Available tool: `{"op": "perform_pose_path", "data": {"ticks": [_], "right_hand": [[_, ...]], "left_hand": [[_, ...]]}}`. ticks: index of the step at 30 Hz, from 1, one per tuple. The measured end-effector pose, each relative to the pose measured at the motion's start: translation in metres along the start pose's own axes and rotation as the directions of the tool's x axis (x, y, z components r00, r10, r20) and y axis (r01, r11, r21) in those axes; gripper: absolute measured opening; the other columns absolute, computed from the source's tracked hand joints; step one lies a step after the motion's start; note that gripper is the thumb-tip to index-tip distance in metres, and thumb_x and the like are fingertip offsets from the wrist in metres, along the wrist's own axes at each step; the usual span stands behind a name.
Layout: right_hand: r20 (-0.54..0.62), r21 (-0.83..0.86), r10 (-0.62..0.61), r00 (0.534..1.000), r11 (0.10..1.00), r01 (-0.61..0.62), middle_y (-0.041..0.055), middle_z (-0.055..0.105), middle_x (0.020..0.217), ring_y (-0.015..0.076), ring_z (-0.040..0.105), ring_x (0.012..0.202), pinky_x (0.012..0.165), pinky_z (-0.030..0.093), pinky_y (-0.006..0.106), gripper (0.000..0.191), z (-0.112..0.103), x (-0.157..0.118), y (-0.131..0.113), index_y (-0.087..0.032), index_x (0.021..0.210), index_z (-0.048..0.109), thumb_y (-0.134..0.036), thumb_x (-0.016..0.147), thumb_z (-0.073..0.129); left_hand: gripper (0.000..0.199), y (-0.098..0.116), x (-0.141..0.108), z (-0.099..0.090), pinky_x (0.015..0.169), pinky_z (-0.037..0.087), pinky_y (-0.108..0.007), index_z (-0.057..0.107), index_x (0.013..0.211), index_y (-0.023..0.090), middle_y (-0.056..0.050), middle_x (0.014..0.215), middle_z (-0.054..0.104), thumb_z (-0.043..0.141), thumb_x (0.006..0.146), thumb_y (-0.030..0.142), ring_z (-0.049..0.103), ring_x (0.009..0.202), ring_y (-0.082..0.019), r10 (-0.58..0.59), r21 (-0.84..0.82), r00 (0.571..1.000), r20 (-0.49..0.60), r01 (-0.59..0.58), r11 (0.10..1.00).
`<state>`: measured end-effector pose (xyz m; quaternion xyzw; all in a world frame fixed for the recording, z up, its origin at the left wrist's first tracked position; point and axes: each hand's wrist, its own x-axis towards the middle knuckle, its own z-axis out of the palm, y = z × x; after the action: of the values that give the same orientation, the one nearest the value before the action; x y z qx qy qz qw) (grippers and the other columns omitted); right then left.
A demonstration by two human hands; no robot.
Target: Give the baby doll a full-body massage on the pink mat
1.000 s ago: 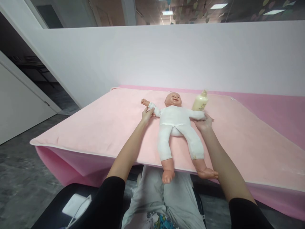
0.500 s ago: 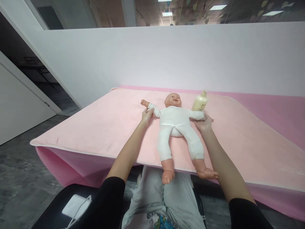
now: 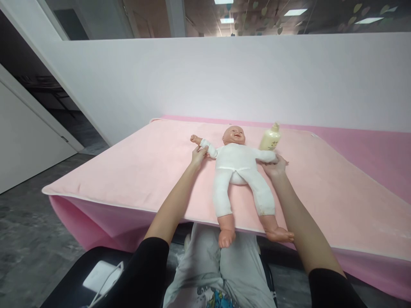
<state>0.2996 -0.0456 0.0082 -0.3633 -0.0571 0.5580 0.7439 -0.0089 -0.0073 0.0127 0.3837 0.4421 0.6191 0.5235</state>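
Note:
A baby doll [image 3: 236, 156] with a white cloth body lies face up on the pink cloth, its feet over the table's front edge. My left hand [image 3: 199, 155] is closed on the doll's arm at the left, just below its bare plastic hand. On the other side, my right hand [image 3: 275, 166] grips the doll's other forearm near the end, partly hidden by the white sleeve. Behind that arm stands a pale yellow pump bottle [image 3: 270, 137], close to the doll's hand side and not touched by my fingers.
The pink cloth [image 3: 128, 171] covers the table and hangs over its front edge. A white wall [image 3: 224, 77] runs along the back. At lower left, a white device with a cable [image 3: 101, 276] lies on a black chair [image 3: 64, 273].
Hands and doll keep the same pose. Only a slight shift of the camera view shows.

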Motion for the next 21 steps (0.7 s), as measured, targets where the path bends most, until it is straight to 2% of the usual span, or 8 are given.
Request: {"op": "perform_pose_path", "data": {"ticks": [10, 21], "right_hand": [[0.010, 0.006, 0.007, 1.000, 1.000, -0.007, 0.0037, 0.066, 0.112, 0.0200, 0.061, 0.109, 0.092, 0.054, 0.051, 0.024, 0.000, 0.001, 0.000, -0.024, 0.102, 0.059, -0.029, 0.086, 0.043], [0.040, 0.052, 0.012, 0.999, 0.999, -0.014, 0.0031, 0.067, 0.107, 0.0204, 0.062, 0.105, 0.088, 0.056, 0.051, 0.023, -0.006, 0.013, 0.000, -0.024, 0.101, 0.059, -0.026, 0.084, 0.043]], "left_hand": [[0.017, 0.001, -0.001, 0.001, 0.055, 0.051, -0.022, 0.058, 0.100, 0.011, -0.002, 0.071, 0.063, 0.064, 0.084, 0.014, 0.058, 0.054, -0.009, -0.005, -0.008, 1.000, -0.008, 0.005, 1.000], [0.023, 0.000, 0.001, 0.000, 0.058, 0.053, -0.025, 0.057, 0.106, 0.009, -0.004, 0.073, 0.065, 0.064, 0.084, 0.013, 0.060, 0.055, -0.011, -0.003, -0.006, 1.000, -0.007, 0.003, 1.000]]}}
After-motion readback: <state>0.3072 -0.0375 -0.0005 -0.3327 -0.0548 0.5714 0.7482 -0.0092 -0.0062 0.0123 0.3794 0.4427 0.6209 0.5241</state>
